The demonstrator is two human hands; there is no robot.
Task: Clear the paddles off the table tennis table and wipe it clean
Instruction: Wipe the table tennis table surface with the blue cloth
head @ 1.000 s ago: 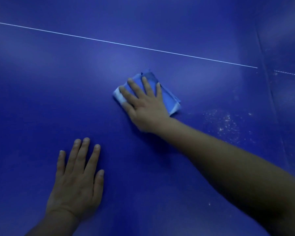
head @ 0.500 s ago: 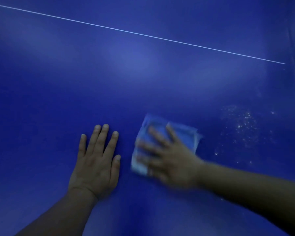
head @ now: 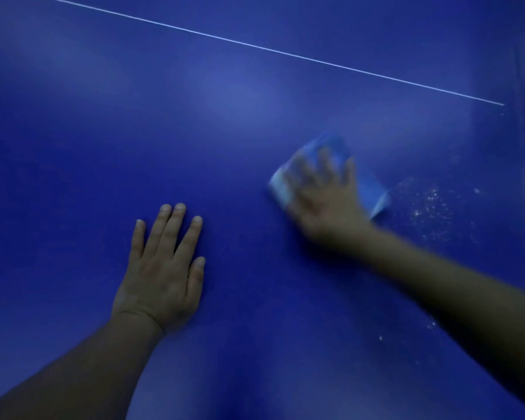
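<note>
Both hands are on the table (head: 73,147). Right hand (head: 325,198), blurred, presses spread, straight fingers flat on a folded blue cloth (head: 369,189); no curl around it. Cloth's long axis runs diagonally, from its near-right corner up toward the far left. White specks (head: 431,204) lie just right of it. Left hand (head: 161,274) rests flat, holding nothing, well left of the cloth.

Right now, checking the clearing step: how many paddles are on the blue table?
0. Only the flat left hand, the right hand on the folded blue cloth, and white specks show; the table extends beyond view.
</note>
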